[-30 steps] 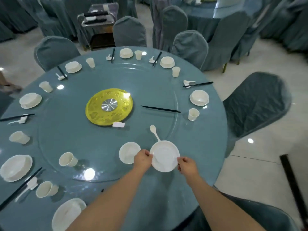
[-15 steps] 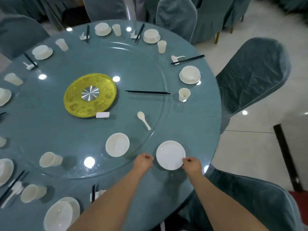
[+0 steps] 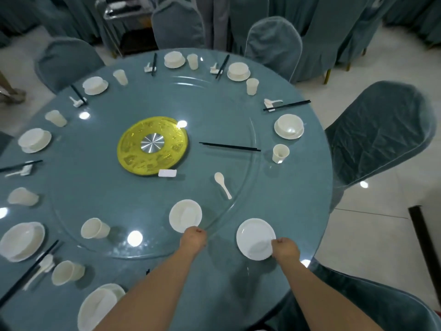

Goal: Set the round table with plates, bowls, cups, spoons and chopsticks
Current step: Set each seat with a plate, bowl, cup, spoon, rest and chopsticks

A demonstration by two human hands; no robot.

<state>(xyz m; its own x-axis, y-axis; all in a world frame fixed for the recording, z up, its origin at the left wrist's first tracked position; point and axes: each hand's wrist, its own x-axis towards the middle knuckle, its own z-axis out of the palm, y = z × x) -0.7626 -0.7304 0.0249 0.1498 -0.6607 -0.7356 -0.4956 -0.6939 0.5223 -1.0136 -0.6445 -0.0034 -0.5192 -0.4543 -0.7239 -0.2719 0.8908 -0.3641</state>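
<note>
A white plate (image 3: 255, 237) lies on the blue round table (image 3: 298, 206) near its front right edge. My right hand (image 3: 285, 250) pinches the plate's near right rim. My left hand (image 3: 193, 240) is curled at the near rim of a white bowl (image 3: 185, 215) on the glass turntable (image 3: 143, 206); whether it holds that rim I cannot tell. A white spoon (image 3: 222, 184) and a pair of black chopsticks (image 3: 230, 146) lie loose on the turntable beyond the plate. A white cup (image 3: 95, 228) stands to the left of the bowl.
Place settings of plates, bowls, cups, spoons and chopsticks ring the table's edge. A yellow disc (image 3: 152, 145) marks the turntable's centre, with a small white rest (image 3: 167, 173) beside it. Covered chairs (image 3: 379, 132) surround the table; a metal cart (image 3: 126, 22) stands behind.
The plate went from the turntable's edge to the table rim at the right, carried by both hands. My left hand then let go and moved left to the bowl.
</note>
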